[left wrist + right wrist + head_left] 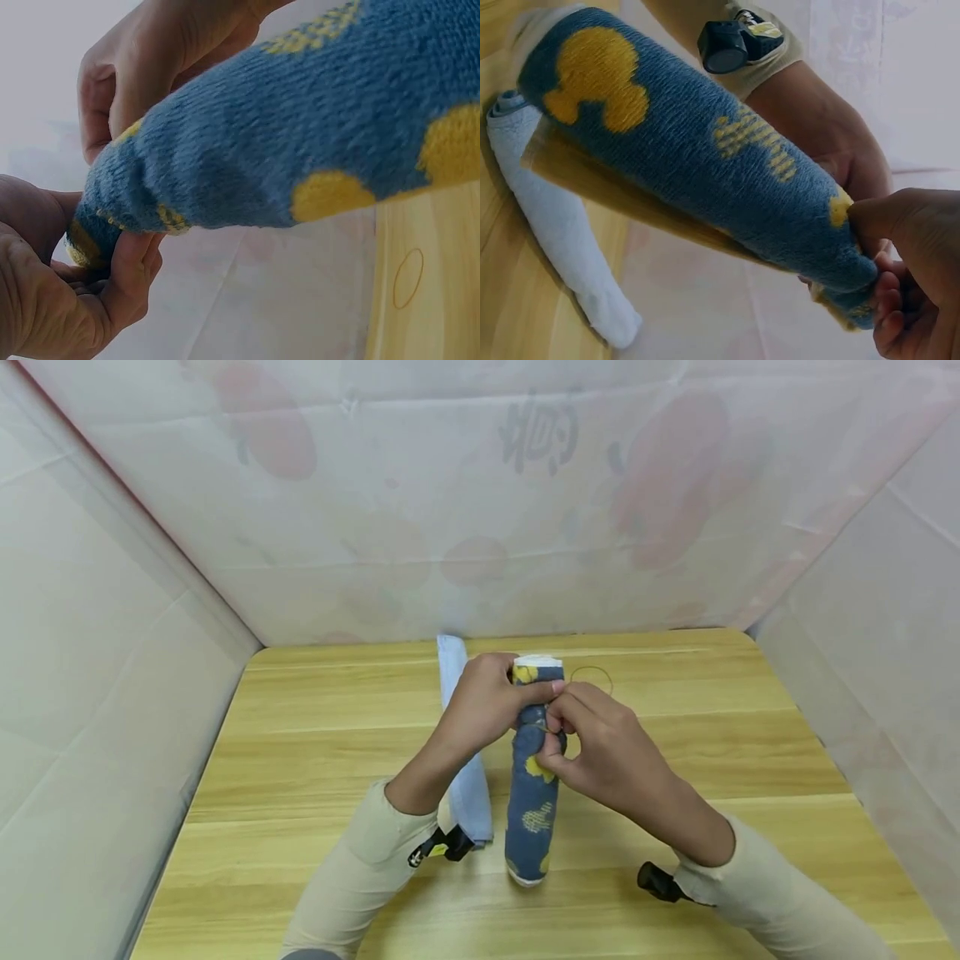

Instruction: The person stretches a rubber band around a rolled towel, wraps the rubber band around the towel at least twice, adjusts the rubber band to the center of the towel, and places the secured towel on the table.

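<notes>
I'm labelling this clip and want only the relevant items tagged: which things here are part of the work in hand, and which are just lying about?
In hand:
- rolled blue towel with yellow shapes, gripped by both hands
- left hand, near its far end
- right hand, fingers pinching at its middle

Lying about:
- light blue rolled cloth, beside it on the table
- thin loop, behind the hands

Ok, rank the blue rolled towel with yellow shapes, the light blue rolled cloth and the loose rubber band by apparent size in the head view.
1-2. Blue rolled towel and light blue rolled cloth: alike in length; hands cover parts, so unranked.
3. Rubber band, plainly smallest.
</notes>
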